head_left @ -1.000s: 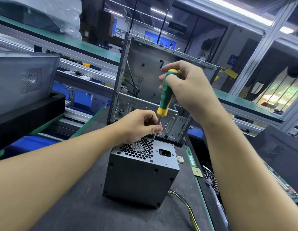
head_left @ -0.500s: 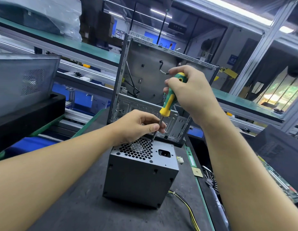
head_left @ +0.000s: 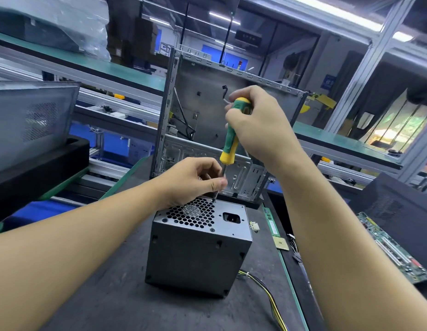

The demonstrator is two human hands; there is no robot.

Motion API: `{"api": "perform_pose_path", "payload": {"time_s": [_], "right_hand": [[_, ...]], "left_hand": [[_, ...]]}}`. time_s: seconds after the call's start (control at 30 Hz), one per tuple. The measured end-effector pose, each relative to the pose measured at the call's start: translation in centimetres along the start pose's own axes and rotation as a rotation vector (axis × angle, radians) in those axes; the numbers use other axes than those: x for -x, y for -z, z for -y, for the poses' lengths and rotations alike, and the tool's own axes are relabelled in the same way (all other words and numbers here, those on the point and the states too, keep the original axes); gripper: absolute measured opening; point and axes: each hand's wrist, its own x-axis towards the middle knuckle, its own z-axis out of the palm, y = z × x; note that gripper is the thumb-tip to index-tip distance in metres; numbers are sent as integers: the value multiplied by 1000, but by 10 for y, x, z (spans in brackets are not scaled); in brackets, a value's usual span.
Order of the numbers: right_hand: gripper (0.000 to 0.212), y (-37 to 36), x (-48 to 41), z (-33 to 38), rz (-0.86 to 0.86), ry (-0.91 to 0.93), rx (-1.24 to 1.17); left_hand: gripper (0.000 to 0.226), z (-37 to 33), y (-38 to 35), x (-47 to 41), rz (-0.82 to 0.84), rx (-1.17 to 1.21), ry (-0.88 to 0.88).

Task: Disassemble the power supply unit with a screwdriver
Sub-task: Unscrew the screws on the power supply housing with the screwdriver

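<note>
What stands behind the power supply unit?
An open metal computer case stands upright behind the power supply unit; the left hand and right hand cover parts of it.

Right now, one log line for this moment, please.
step: PSU disassembly | right hand: grips screwdriver handle | left hand: pinches shaft | tip: PSU top, far edge

My station in an electronics teardown workshop, identified by green-topped benches [head_left: 339, 139] on aluminium-profile framing [head_left: 365, 75], a gutted computer case [head_left: 207, 111] before me, a loose motherboard [head_left: 393, 249] at my right, and overhead strip lights [head_left: 336, 12].
</note>
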Motion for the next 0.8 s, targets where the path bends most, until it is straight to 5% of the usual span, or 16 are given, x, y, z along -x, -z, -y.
{"api": "perform_pose_path", "payload": {"time_s": [0.33, 0.47, 0.8], "right_hand": [[6, -2, 1, 0, -57, 154, 103], [24, -2, 2, 5, -39, 102, 43], [11, -2, 3, -1, -41, 117, 60]], "left_hand": [[10, 1, -1, 1, -4, 5, 9], [17, 0, -3, -1, -34, -41, 13], [13, 1, 0, 2, 20, 44, 6]]}}
